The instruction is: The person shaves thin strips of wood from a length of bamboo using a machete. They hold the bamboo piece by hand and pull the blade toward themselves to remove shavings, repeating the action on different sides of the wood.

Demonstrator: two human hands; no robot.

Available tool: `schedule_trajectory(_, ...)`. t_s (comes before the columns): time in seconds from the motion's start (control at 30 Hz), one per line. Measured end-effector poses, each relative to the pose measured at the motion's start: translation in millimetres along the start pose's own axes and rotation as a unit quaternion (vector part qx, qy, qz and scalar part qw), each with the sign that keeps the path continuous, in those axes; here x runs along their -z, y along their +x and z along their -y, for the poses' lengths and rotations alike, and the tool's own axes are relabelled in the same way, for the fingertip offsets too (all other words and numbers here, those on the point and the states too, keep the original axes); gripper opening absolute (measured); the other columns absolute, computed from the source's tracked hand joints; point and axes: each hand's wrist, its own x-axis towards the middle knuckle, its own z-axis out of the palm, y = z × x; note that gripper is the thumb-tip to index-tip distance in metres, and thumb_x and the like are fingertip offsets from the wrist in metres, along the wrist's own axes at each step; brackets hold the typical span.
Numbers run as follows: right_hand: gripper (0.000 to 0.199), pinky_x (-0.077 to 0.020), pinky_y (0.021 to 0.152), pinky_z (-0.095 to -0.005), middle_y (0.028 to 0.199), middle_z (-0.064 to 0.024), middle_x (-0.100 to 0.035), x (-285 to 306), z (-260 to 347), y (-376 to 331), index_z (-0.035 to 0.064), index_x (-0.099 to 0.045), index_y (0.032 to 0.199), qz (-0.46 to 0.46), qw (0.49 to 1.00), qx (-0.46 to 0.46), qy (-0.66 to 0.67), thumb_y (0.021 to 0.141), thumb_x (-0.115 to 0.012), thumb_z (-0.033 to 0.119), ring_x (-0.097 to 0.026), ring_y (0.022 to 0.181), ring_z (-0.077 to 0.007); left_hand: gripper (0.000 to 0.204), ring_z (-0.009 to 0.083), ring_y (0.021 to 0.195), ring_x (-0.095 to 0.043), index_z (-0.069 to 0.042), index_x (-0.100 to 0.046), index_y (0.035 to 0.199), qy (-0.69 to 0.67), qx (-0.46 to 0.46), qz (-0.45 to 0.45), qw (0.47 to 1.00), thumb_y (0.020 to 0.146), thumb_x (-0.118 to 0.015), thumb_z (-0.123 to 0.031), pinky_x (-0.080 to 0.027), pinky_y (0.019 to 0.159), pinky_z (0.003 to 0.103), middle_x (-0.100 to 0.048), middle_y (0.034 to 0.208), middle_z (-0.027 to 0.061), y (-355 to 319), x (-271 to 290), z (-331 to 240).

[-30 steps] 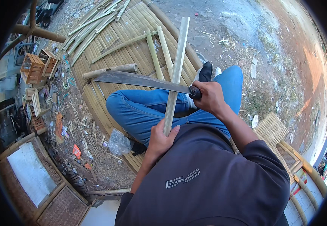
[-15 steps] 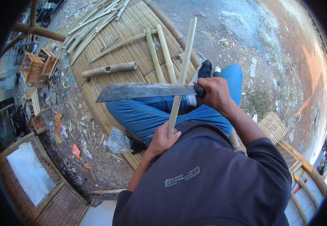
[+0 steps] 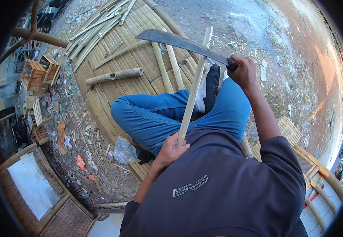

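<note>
My right hand (image 3: 243,72) is closed round the dark handle of a machete (image 3: 179,41). Its long grey blade points left and crosses the upper part of a bamboo strip (image 3: 195,85). A thin curl of shaving shows beside the strip just past the blade. My left hand (image 3: 171,151) grips the strip's near end against my shirt, and the strip slants up and away over my crossed legs. Whether the edge bites into the strip I cannot tell.
I sit on a bamboo-slat platform (image 3: 100,106). On it lie a hollow bamboo tube (image 3: 114,76), several loose strips (image 3: 161,67) and a pile of split strips (image 3: 100,29). A clear plastic bag (image 3: 124,150) rests by my left knee. Wooden crates (image 3: 33,75) stand at the left.
The machete has slid away from me along the strip toward its far end, my right arm stretching out with it. My left hand keeps its hold near my waist.
</note>
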Motion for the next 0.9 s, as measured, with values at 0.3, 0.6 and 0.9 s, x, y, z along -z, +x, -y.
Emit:
schedule_trajectory(0.3, 0.039, -0.0521, 0.080, -0.0495, 0.091, -0.0271, -0.071, 16, -169, 40, -0.0006, -0.073, 0.088, -0.049, 0.942, -0.315, -0.108, 0.082, -0.070, 0.038, -0.068, 0.091, -0.0438, 0.028, 0.0094, 0.061, -0.047, 0.003, -0.061, 0.107, 0.020, 0.000, -0.009, 1.000, 0.089, -0.070, -0.017, -0.040, 0.057, 0.029, -0.053, 0.066, 0.0035, -1, -9, -5)
schedule_trajectory(0.6, 0.034, -0.0505, 0.069, -0.0446, 0.073, -0.0204, -0.068, 28, -108, -12, -0.0012, -0.070, 0.082, -0.025, 0.960, -0.278, 0.027, 0.083, -0.075, 0.033, -0.067, 0.069, -0.0348, 0.027, 0.0154, 0.057, -0.049, 0.003, -0.060, 0.098, 0.081, -0.010, -0.089, 0.993, 0.090, -0.071, -0.021, -0.042, 0.056, 0.034, -0.054, 0.064, 0.0111, 16, -16, -21)
schedule_trajectory(0.9, 0.011, -0.0457, 0.056, -0.0435, 0.064, -0.0173, -0.061, 27, 37, -56, 0.0058, -0.066, 0.080, 0.092, 0.988, -0.048, 0.114, 0.077, -0.070, 0.015, -0.061, 0.058, -0.0362, 0.025, 0.0424, 0.063, -0.062, 0.003, -0.056, 0.089, 0.176, -0.018, -0.114, 0.978, 0.090, -0.069, -0.018, -0.046, 0.058, 0.043, -0.059, 0.068, 0.0237, 21, -22, -34)
